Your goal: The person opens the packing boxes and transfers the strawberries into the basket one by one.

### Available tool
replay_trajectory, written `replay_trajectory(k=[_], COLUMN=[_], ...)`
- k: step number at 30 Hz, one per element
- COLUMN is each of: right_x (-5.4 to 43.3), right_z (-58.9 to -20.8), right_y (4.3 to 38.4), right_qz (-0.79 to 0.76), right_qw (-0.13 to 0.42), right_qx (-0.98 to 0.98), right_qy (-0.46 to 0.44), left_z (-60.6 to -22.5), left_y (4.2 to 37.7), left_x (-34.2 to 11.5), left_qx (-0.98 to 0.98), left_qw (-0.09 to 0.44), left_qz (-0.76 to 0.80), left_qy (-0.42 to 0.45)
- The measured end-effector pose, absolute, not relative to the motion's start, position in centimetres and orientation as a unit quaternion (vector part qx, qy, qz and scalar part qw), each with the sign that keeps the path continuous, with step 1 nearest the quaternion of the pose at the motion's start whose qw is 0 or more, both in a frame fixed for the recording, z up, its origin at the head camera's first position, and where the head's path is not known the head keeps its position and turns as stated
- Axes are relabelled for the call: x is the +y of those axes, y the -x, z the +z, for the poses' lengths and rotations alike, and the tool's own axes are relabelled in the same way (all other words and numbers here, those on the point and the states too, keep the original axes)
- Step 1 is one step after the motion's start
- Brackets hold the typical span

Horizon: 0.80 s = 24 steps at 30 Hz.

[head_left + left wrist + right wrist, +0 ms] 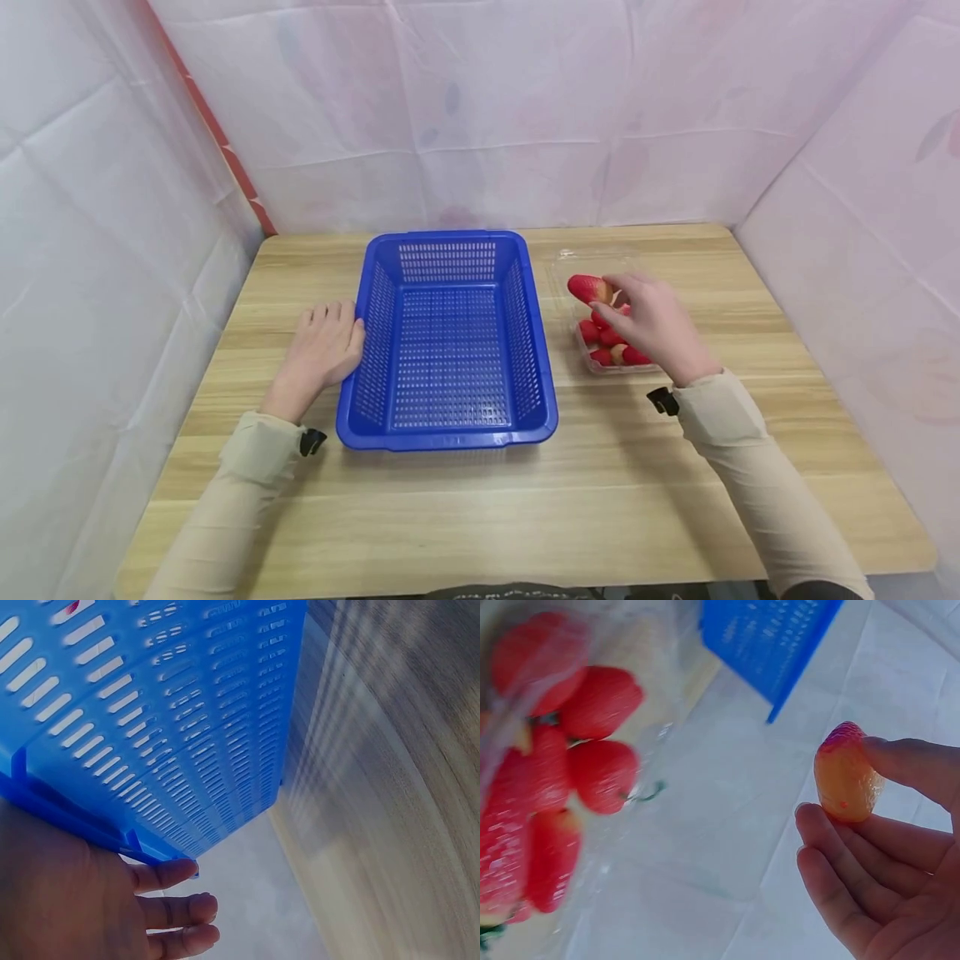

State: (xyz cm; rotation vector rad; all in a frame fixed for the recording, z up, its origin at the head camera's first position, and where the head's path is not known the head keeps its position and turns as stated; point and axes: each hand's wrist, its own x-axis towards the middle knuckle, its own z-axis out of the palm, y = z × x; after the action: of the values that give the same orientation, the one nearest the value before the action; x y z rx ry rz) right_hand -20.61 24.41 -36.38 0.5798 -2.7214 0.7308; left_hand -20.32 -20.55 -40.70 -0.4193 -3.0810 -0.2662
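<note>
A blue plastic basket [450, 439] with slotted walls stands on the table, its visible inside bare. My left hand [322, 346] holds its left rim; in the left wrist view the fingers [176, 907] lie outside below the rim and the thumb is hidden. My right hand [660, 321] pinches a strawberry [587, 288], red at the tip and pale yellow at the other end, between thumb and fingers. It hangs above a clear plastic box [600, 369] of several red strawberries [602, 776]. The hand covers part of the box.
The box's clear lid [570, 258] lies folded back behind it. Both stand to the right of the basket on the wood-grain table [465, 517]. White patterned cloth [510, 117] hangs at the back and on both sides.
</note>
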Motion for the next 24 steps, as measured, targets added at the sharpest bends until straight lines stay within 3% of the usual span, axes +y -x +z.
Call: replay_trajectory(k=[10, 24], right_x=[20.9, 15.4], right_z=[-34.4, -31.5], right_y=[22.2, 25.0], right_qz=[0.246, 0.291], right_qw=[0.107, 0.025], right_qx=[-0.938, -0.936], right_qy=[-0.218, -0.195], left_z=[-40.9, -40.8], left_y=[20.3, 20.5], left_x=[-20.5, -20.6], left_qx=[-0.987, -0.987], left_qw=[-0.005, -0.002], left_qz=[-0.101, -0.093], left_qy=[0.129, 0.132])
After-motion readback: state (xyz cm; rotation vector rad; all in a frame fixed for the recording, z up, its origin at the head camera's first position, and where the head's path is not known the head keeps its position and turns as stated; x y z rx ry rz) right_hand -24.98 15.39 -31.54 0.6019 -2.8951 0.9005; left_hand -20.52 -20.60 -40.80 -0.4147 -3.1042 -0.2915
